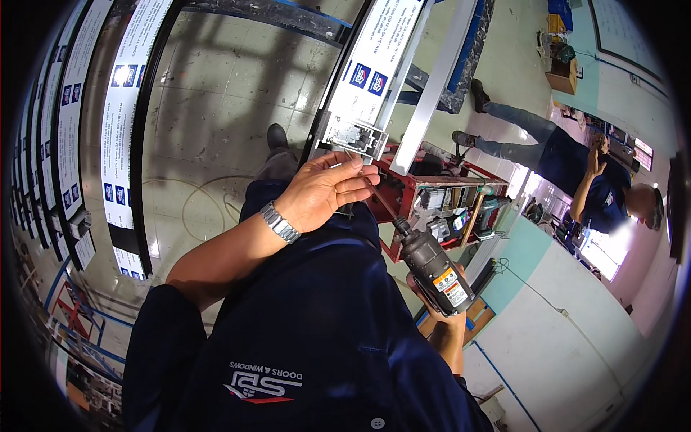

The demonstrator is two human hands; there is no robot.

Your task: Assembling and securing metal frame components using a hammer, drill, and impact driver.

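Observation:
My right hand (pixel 452 288) grips a dark cordless power driver (pixel 433 263) that tilts up and to the left. From its chuck a long thin driver bit (pixel 385 202) runs up to my left hand (pixel 327 186). The left fingers are closed around the bit's far part; whether a screw sits at its tip is hidden. Just beyond those fingertips is the near end of a long window or door profile (pixel 366 101) covered in white printed film. A silver metal end fitting (pixel 358 137) with small dark parts sits on that end.
A red tool cart (pixel 392 252) with boxes and tools stands to the right of the profile. Next to it lies a white bar (pixel 432 93) on a blue frame. Several film-covered profiles (pixel 122 129) stand at left. Another person (pixel 568 155) stands at the upper right.

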